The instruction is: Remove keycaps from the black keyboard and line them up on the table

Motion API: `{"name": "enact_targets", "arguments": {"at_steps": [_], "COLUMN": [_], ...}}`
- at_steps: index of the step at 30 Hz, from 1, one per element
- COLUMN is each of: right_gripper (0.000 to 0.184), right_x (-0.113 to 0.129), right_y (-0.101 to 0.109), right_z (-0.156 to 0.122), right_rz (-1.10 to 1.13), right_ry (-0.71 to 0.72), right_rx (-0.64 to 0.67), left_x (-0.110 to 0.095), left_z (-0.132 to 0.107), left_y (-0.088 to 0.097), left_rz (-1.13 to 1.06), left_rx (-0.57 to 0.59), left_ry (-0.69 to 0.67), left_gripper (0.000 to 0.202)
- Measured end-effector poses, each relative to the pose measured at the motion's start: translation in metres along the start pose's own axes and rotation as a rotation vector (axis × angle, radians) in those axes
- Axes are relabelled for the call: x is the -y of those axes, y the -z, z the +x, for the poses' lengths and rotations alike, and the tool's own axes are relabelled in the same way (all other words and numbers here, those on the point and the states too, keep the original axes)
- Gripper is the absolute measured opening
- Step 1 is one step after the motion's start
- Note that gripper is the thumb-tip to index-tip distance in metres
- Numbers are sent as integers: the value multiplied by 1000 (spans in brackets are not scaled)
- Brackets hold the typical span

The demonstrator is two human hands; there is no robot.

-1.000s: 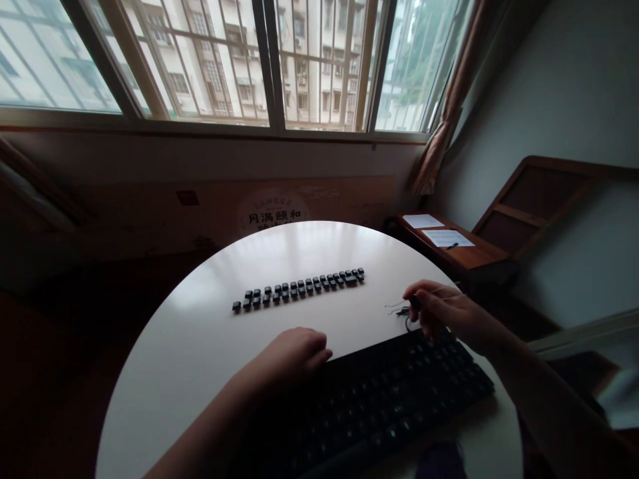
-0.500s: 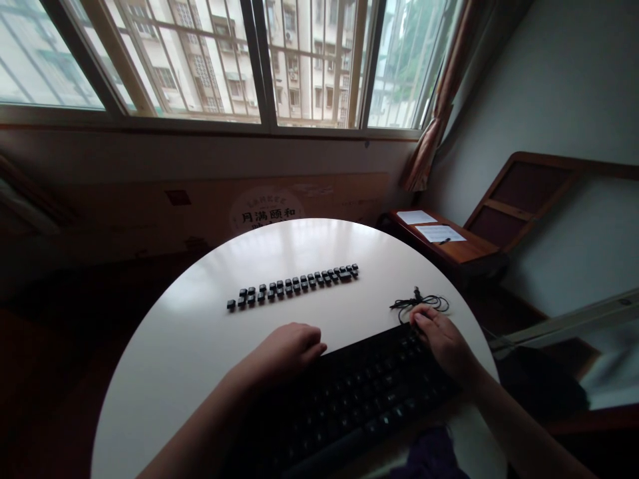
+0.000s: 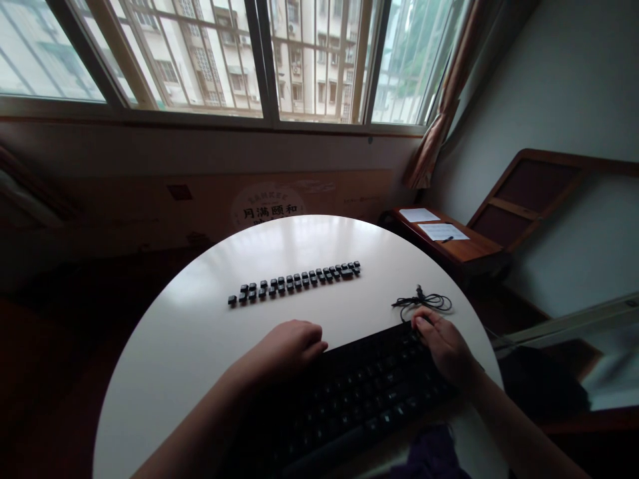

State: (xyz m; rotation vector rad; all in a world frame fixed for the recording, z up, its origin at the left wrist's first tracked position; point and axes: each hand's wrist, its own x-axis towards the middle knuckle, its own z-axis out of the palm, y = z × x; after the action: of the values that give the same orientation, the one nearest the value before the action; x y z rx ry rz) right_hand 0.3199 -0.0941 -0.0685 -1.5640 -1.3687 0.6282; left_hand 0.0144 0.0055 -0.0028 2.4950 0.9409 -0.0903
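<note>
A black keyboard (image 3: 364, 389) lies aslant on the white round table, its near left part in deep shadow. My left hand (image 3: 294, 342) is closed, fingers curled, at the keyboard's far left edge; whatever is inside it is hidden. At the far right corner my right hand (image 3: 442, 342) is closed in a pinch over the keys, and I cannot make out what its fingertips hold. Beyond the keyboard, loose black keycaps (image 3: 297, 280) stand in two slanting rows. A bundled black cable (image 3: 424, 303) lies just past my right hand.
The white round table (image 3: 164, 359) has a curved edge all round. Purple cloth (image 3: 432, 452) shows at the near edge. To the right, a wooden bench (image 3: 479, 249) bears paper sheets (image 3: 442, 231) and a pen. A barred window (image 3: 314, 66) spans the far wall.
The view has shifted very slightly. Both hands keep nearly the same pose at the keyboard, and the keycap rows and cable are unchanged.
</note>
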Motion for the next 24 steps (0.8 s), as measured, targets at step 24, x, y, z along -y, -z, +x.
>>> {"name": "enact_targets", "arguments": {"at_steps": [24], "right_gripper": [21], "right_x": [-7], "right_y": [2], "right_z": [-5], "right_rz": [439], "right_ry": [-126], "right_rx": [-132], "left_x": [1], "left_z": [4], "left_y": [-1], "left_rz": [-50], "left_rx": [8], "left_ry": [33], "left_gripper": [29]}}
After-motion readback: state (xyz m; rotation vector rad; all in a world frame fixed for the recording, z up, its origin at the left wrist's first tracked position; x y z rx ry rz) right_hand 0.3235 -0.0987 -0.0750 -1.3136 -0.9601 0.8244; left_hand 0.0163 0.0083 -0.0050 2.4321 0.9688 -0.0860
